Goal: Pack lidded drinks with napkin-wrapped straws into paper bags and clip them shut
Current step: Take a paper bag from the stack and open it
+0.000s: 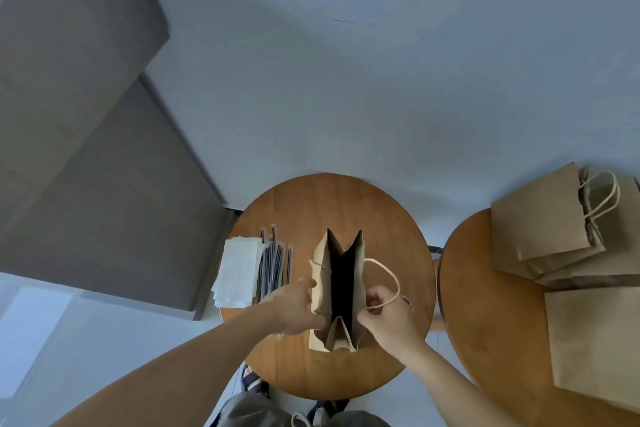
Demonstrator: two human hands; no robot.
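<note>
A brown paper bag [322,288] stands upright and open on the round wooden table [311,204], its dark inside facing up. My left hand [294,308] grips the bag's left rim. My right hand [384,315] pinches the right rim, with the twisted paper handle [391,277] looping over it. White napkins [239,270] lie stacked at the table's left edge, and several dark wrapped straws [273,263] lie beside them. No drink cup is in view.
A second wooden table [485,305] at the right carries a pile of flat paper bags [540,225] with handles and another flat bag [595,340] nearer me. A grey cabinet [86,149] stands at the left. My feet [256,385] show under the table.
</note>
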